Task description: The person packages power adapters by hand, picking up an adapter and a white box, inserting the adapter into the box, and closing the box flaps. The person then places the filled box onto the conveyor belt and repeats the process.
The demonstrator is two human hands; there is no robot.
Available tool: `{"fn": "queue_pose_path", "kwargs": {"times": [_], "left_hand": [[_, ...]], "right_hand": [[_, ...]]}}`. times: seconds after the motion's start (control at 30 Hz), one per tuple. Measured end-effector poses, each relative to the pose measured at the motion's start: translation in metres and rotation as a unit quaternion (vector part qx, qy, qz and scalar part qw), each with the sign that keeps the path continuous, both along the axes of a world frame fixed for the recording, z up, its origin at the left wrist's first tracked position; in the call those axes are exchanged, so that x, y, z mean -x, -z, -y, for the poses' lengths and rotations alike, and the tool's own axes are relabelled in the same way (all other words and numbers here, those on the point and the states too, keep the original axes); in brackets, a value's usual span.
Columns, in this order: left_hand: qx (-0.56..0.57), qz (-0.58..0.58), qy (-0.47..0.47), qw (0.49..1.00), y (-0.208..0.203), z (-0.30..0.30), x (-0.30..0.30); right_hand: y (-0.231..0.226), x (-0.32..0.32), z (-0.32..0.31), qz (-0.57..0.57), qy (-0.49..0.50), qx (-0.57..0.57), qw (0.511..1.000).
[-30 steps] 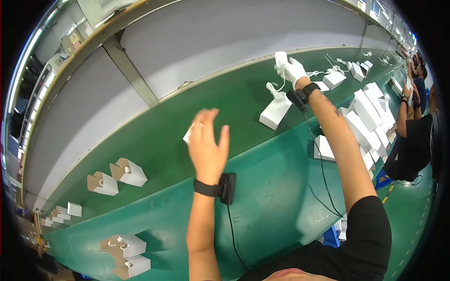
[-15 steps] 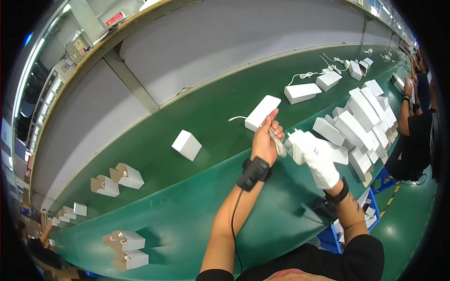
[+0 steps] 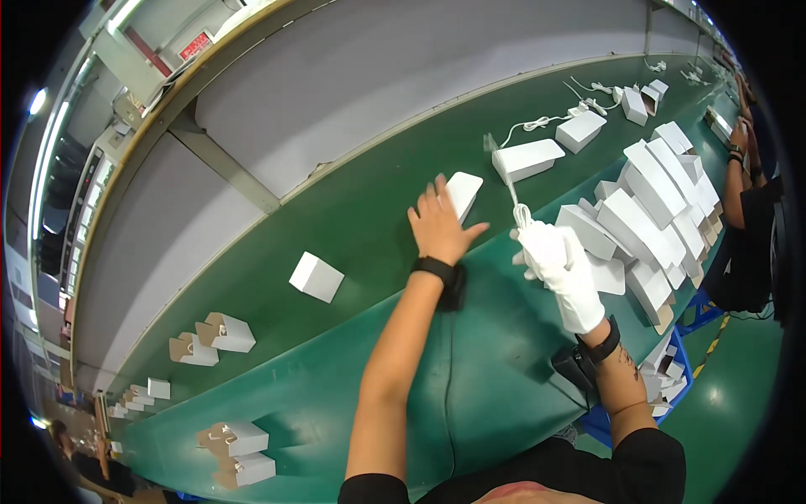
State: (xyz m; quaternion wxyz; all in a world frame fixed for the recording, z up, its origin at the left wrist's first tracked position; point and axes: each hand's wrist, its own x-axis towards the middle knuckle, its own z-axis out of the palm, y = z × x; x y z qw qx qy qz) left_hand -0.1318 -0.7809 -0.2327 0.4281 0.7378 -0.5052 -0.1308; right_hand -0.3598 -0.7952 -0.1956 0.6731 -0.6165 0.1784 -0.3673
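My left hand is bare and open, fingers spread, over the near-left end of a white box on the dark green belt. Whether it touches the box, I cannot tell. In its white glove, my right hand is closed round a white power adapter cable. The coiled part sticks up out of the fist, and its loose end, blurred, rises toward another white box. The adapter body is hidden inside the glove.
Many white boxes lie piled at the right. A single box stands left on the belt, with open boxes beyond. Two open boxes rest on the near green table. A blue bin stands below. Another person works at right.
My left hand has let go of the cable bundle, opened and moved left to the box. The right hand now holds the cable upright, its loose end swinging up.
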Motion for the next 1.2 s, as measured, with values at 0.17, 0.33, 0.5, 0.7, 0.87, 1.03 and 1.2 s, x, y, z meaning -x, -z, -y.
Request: {"fn": "queue_pose_path", "kwargs": {"times": [0.17, 0.33, 0.5, 0.7, 0.87, 1.03, 1.2], "left_hand": [[0.013, -0.339, 0.210, 0.917, 0.002, -0.037, -0.041], [0.050, -0.350, 0.279, 0.893, -0.008, -0.095, -0.005], [0.034, -0.337, 0.303, 0.891, 0.016, -0.104, 0.016], [0.061, -0.330, 0.269, 0.903, 0.034, -0.099, 0.025], [0.099, -0.321, 0.267, 0.903, 0.038, -0.107, 0.025], [0.086, -0.299, 0.259, 0.914, 0.031, -0.112, 0.031], [0.087, -0.294, 0.267, 0.914, 0.038, -0.097, 0.036]], "right_hand": [[-0.020, 0.013, -0.008, 0.133, -0.136, -0.062, 0.980], [-0.003, 0.007, 0.006, 0.017, -0.230, -0.081, 0.970], [-0.016, -0.018, 0.009, -0.205, -0.131, 0.389, 0.889], [-0.063, -0.032, -0.006, -0.376, -0.137, 0.614, 0.681], [-0.052, -0.041, -0.004, -0.316, -0.206, 0.530, 0.759], [-0.060, -0.056, -0.017, -0.443, -0.239, 0.526, 0.686], [-0.039, -0.063, -0.017, -0.430, -0.243, 0.613, 0.617]]}}
